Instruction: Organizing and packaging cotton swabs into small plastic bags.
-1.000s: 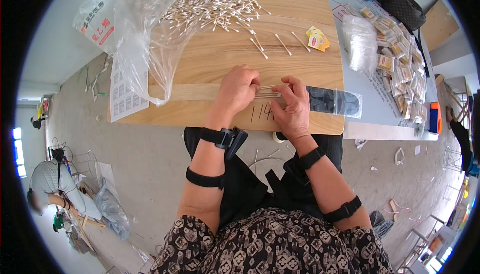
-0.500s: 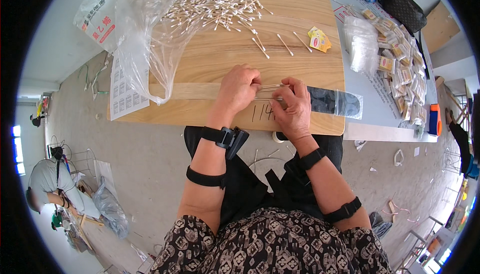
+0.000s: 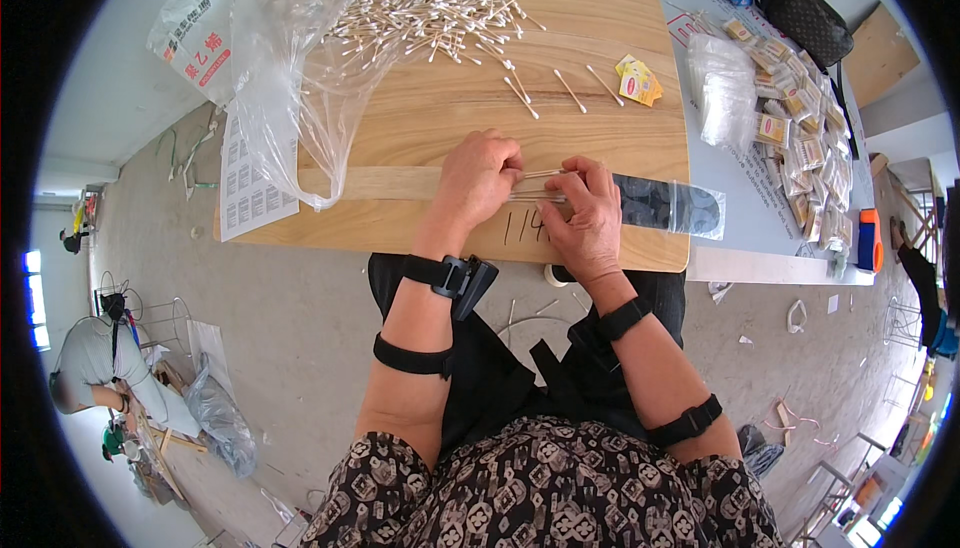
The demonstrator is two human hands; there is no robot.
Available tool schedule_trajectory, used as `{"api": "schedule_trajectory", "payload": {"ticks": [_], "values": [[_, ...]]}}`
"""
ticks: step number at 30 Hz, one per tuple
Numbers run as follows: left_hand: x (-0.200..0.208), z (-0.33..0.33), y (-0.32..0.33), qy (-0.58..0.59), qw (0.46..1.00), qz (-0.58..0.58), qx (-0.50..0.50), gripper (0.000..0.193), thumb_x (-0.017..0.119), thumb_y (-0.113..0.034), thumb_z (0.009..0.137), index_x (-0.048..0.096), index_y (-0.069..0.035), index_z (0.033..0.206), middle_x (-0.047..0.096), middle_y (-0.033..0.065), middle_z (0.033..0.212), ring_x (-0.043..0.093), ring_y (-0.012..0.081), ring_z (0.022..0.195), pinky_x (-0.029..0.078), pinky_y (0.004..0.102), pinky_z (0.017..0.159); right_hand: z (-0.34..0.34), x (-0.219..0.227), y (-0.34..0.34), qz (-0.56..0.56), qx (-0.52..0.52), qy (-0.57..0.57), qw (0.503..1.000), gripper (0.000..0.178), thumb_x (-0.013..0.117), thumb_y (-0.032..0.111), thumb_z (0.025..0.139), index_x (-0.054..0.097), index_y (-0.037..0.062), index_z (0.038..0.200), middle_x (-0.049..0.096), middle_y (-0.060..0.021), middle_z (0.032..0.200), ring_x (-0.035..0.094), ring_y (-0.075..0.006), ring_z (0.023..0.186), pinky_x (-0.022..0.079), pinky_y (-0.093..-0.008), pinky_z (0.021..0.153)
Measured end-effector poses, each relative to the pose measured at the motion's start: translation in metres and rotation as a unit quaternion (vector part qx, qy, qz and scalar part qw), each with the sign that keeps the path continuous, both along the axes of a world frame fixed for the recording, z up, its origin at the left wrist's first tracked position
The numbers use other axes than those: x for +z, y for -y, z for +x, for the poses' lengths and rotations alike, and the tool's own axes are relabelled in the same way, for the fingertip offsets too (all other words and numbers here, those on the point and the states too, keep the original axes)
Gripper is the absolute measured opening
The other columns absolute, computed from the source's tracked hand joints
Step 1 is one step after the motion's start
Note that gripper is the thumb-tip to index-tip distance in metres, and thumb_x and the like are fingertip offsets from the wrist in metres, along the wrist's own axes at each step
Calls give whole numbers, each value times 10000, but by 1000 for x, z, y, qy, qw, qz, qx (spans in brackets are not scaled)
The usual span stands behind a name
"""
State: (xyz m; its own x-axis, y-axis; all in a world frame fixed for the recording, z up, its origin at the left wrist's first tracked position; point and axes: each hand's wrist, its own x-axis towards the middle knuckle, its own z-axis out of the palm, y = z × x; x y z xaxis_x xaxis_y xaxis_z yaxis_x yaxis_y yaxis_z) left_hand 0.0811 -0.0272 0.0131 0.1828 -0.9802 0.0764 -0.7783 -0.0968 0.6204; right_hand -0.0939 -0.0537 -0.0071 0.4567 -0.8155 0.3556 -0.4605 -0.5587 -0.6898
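Observation:
Between my hands, near the table's front edge, several cotton swabs lie side by side, their sticks running left to right. My left hand has its fingers closed on the left ends of the swabs. From the other side my right hand pinches the right ends between thumb and fingers. How many swabs each hand holds is hidden by the fingers. A dark strip with round shapes in clear film lies beside my right hand. Farther back, a few loose swabs are scattered.
A large heap of cotton swabs spills from a clear plastic bag at the back left of the wooden table. Small yellow cards lie at its right. The grey side table holds clear bags, packed swab packets and an orange-blue object.
My hands stay in nearly the same place, with only slight finger movement at the swabs. At the far left, another person's head and arm have shifted a little.

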Motion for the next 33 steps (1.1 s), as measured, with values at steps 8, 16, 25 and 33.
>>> {"api": "schedule_trajectory", "payload": {"ticks": [8, 16, 25, 33], "values": [[1, 4, 0, 10, 999, 17, -40, 109, 715, -77, 727, 638, -32, 791, 608, 90, 811, 602, 271, 785, 474, 390, 687, 2, 2, 1, -17, -8, 3, 1000, 320, 725, 101, 667, 634, 75, 973, 550, -105, 1106, 533, -300, 1041, 413, -409, 863], [-4, 29, 38, -64, 998, -7, 28, 177, 698, -17, 739, 645, -33, 907, 607, 97, 860, 605, 292, 819, 490, 387, 720, 1, 4, -1, -11, 0, -19, 1000, 333, 723, 106, 668, 625, 62, 983, 550, -103, 1101, 527, -304, 1044, 411, -406, 863], [4, 29, 80, 132, 984, -119, 2, 130, 706, -18, 727, 651, -66, 835, 579, 76, 850, 546, 292, 986, 461, 389, 826, 2, 4, -1, -10, 3, -4, 1000, 342, 708, 96, 668, 584, 62, 984, 547, -100, 1079, 524, -314, 1019, 402, -410, 836], [20, 6, 66, 25, 984, 150, -89, 104, 733, -57, 710, 632, -41, 724, 585, 87, 752, 581, 302, 909, 458, 411, 775, 0, 1, 2, -16, -7, -11, 1000, 352, 704, 125, 679, 575, 48, 998, 537, -109, 1103, 519, -318, 1020, 402, -412, 844]]}}
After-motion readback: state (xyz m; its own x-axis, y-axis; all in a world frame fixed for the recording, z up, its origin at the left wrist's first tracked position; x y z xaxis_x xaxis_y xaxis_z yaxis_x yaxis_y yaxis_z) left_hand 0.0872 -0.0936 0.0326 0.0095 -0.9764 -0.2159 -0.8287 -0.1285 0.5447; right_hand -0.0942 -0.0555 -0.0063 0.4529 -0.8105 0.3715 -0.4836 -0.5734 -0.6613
